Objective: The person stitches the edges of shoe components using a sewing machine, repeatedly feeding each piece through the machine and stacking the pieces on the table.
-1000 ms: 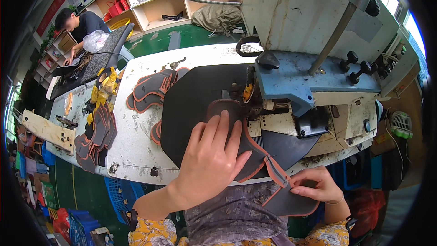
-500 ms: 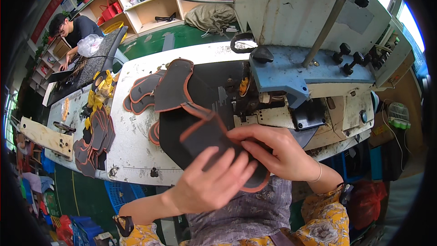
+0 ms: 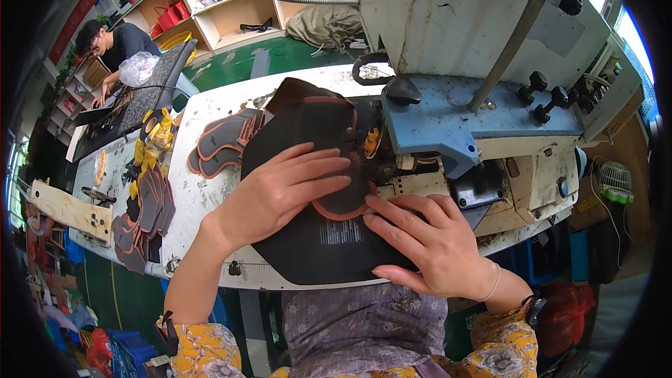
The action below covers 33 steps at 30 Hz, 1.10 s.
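A dark, leather-like cut piece (image 3: 344, 197) with an orange-red edge lies on the black plate (image 3: 308, 255), close to the machine's working end. My left hand (image 3: 276, 192) lies on it with fingers stretched out, hiding part of the piece. My right hand (image 3: 434, 241) is open on the plate; its index fingertip touches the piece's rounded near edge and its thumb is spread apart. Toward the back, a dark flap (image 3: 301, 91) stands up, folded, beyond an orange edge. The machine's blue head (image 3: 483, 108) is at the right of the piece.
Similar edged pieces (image 3: 224, 141) are stacked on the white table (image 3: 199, 213), with another pile (image 3: 150, 213) farther left. A metal rod (image 3: 507, 52) rises from the machine. Across the room, a person (image 3: 133, 42) leans over a counter.
The edged piece, held up between both hands earlier, now lies on the plate by the machine. My left hand has moved up and left and flattened; my right fingers have unpinched.
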Each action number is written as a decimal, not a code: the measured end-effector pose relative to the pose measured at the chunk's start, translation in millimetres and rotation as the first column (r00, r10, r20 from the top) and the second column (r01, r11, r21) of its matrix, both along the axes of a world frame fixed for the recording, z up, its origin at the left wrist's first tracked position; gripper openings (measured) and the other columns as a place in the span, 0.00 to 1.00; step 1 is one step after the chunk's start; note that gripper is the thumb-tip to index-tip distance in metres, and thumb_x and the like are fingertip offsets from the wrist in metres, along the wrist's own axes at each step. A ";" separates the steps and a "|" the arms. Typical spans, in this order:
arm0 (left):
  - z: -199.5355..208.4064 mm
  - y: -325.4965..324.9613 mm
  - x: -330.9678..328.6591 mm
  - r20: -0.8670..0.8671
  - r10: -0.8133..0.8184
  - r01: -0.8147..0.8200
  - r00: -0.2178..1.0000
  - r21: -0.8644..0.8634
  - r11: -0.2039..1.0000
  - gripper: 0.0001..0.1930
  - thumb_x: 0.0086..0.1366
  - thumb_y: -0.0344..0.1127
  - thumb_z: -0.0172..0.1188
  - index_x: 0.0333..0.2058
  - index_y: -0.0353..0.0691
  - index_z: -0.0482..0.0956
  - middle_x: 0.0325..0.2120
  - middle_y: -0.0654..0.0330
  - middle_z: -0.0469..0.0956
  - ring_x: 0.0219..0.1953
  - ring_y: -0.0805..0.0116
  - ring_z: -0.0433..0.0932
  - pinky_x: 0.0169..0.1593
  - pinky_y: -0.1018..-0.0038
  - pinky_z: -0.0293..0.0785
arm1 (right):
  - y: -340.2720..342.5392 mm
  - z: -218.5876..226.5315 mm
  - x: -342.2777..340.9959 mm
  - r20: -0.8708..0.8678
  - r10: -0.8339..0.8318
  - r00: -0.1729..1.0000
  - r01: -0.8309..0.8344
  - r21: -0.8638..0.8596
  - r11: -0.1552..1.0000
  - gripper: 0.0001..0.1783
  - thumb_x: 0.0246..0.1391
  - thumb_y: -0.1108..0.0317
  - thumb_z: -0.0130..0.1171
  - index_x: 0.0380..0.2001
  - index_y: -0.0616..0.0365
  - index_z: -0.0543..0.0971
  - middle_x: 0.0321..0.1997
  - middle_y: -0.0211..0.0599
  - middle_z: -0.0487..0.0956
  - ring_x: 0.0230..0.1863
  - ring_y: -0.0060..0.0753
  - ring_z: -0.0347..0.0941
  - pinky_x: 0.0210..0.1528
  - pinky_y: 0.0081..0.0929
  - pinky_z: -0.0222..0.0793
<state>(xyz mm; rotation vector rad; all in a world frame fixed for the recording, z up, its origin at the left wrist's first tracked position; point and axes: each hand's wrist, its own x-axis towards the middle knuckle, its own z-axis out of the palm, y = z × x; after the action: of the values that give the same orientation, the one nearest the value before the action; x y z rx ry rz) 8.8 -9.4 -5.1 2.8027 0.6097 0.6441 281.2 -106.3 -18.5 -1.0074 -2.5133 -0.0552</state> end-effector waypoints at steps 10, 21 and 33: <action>6.9 20.4 -3.6 -0.109 -0.136 0.131 0.985 -0.050 0.990 0.28 0.58 0.25 0.61 0.60 0.43 0.77 0.63 0.52 0.71 0.67 0.49 0.68 0.72 0.53 0.62 | 2.1 2.6 -2.8 0.015 -0.037 0.999 0.037 -0.030 0.999 0.34 0.57 0.44 0.62 0.58 0.59 0.77 0.68 0.38 0.73 0.61 0.39 0.70 0.59 0.39 0.62; 3.1 17.7 -2.8 -0.089 -0.059 0.062 0.994 0.026 0.998 0.30 0.56 0.25 0.63 0.60 0.44 0.78 0.59 0.45 0.72 0.64 0.42 0.70 0.67 0.54 0.68 | 2.4 4.1 -6.4 0.009 -0.061 0.998 0.061 -0.019 0.998 0.35 0.56 0.43 0.63 0.57 0.59 0.78 0.66 0.39 0.75 0.60 0.40 0.71 0.59 0.40 0.64; 13.0 -21.5 19.4 -0.281 0.126 0.002 0.951 0.414 0.910 0.23 0.55 0.32 0.59 0.50 0.31 0.80 0.49 0.48 0.81 0.53 0.51 0.80 0.57 0.60 0.78 | 1.2 1.7 -6.0 -0.004 -0.070 0.998 0.070 0.002 0.998 0.35 0.55 0.43 0.64 0.57 0.58 0.78 0.64 0.41 0.75 0.60 0.40 0.72 0.58 0.40 0.65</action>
<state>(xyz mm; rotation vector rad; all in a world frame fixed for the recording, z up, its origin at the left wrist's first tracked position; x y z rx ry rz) 28.2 -30.9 7.9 3.3296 0.6888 0.3878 275.2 -105.0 -16.8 -1.0931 -2.4742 -0.0767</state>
